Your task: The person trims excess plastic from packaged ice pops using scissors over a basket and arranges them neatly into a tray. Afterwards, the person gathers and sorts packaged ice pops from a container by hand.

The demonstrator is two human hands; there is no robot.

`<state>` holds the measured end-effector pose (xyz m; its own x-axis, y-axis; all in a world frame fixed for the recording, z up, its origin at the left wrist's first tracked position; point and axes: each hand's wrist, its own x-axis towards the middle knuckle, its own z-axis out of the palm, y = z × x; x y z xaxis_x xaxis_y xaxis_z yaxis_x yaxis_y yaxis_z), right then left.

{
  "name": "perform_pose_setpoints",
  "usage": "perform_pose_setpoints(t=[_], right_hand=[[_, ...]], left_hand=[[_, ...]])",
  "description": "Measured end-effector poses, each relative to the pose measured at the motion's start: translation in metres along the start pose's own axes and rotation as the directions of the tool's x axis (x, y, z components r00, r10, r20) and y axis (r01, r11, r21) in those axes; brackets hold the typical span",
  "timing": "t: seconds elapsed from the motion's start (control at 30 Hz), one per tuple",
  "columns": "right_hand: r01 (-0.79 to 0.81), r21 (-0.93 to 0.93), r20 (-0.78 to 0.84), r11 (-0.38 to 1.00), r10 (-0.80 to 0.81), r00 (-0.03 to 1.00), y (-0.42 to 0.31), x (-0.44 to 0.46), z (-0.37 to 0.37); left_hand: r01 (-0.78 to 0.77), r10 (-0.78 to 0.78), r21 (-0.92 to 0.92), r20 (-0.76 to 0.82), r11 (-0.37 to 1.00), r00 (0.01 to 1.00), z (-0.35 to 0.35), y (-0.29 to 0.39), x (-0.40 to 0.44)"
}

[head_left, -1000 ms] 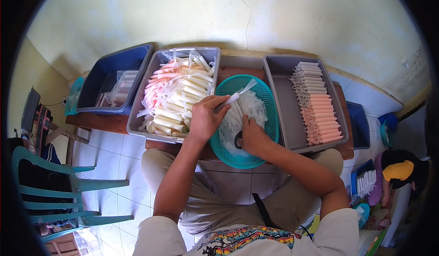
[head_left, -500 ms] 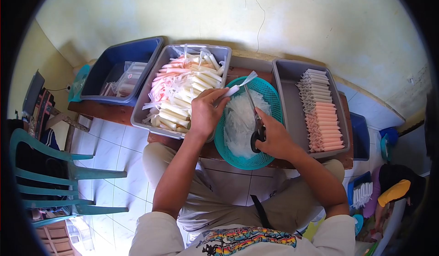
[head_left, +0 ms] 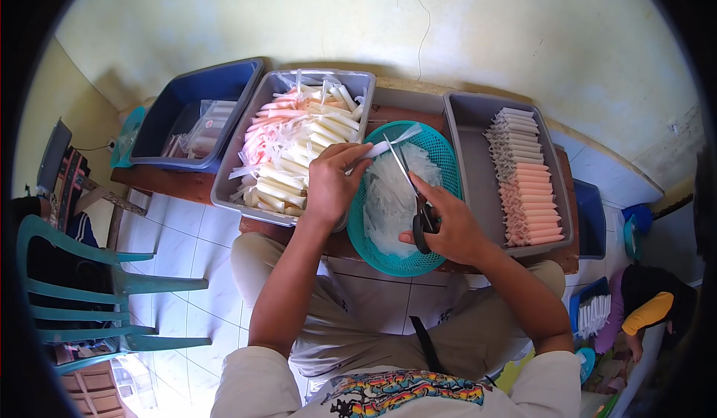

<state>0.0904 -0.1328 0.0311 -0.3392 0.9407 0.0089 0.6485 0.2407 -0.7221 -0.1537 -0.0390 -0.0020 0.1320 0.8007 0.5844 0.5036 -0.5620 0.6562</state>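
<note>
My left hand [head_left: 336, 179] is closed around a white ice pop [head_left: 379, 149], a filled plastic tube whose clear loose tail points to the upper right. In my right hand [head_left: 448, 220] are black-handled scissors [head_left: 424, 220], their blades parted at the base of that tail. Both hands are above a teal mesh basket [head_left: 396, 270], which holds a heap of clear plastic scraps [head_left: 390, 209]. To its left, a grey tub [head_left: 366, 85] is piled with cream and pink ice pops [head_left: 328, 130] with untrimmed ends.
At right, a grey tub [head_left: 472, 186] holds stacked rows of white and pink ice pops [head_left: 534, 197]. A dark blue tub [head_left: 190, 89] with packed plastic bags stands at far left. A green chair [head_left: 82, 298] is at left. Another person [head_left: 646, 310] is low at right.
The scissor blades have opened and swung to the base of the plastic tail. My right hand's fingers have spread a little. My left hand stays almost in place.
</note>
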Motion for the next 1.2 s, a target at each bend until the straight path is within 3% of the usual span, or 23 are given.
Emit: perform_pose_setpoints(t=[0.3, 0.37, 0.5, 0.7, 0.97, 1.2], right_hand=[[-0.029, 0.149, -0.024, 0.988, 0.033, 0.999, 0.005, 0.006, 0.006], [0.076, 0.146, -0.115, 0.986, -0.059, 0.992, 0.013, 0.008, 0.012], [0.067, 0.177, -0.121, 0.982, -0.046, 0.992, 0.013, 0.008, 0.014], [0.015, 0.19, -0.084, 0.982, 0.001, 0.996, 0.011, 0.007, 0.014], [-0.099, 0.421, 0.026, 0.902, 0.097, 0.995, 0.006, 0.006, 0.012], [-0.205, 0.47, 0.101, 0.859, 0.178, 0.979, 0.011, 0.005, 0.013]], left_hand=[[-0.036, 0.035, 0.013, 0.062, 0.999, 0.997, 0.001, 0.003, -0.004], [-0.033, 0.032, 0.015, 0.067, 0.999, 0.997, 0.0, 0.005, -0.003], [-0.046, 0.044, 0.017, 0.096, 0.999, 0.994, 0.0, 0.006, -0.003], [-0.049, 0.046, 0.024, 0.107, 0.999, 0.993, -0.001, 0.006, -0.004], [-0.063, 0.059, 0.032, 0.103, 0.997, 0.993, -0.002, 0.005, -0.004], [-0.071, 0.064, 0.067, 0.092, 0.995, 0.994, 0.0, 0.001, -0.004]])
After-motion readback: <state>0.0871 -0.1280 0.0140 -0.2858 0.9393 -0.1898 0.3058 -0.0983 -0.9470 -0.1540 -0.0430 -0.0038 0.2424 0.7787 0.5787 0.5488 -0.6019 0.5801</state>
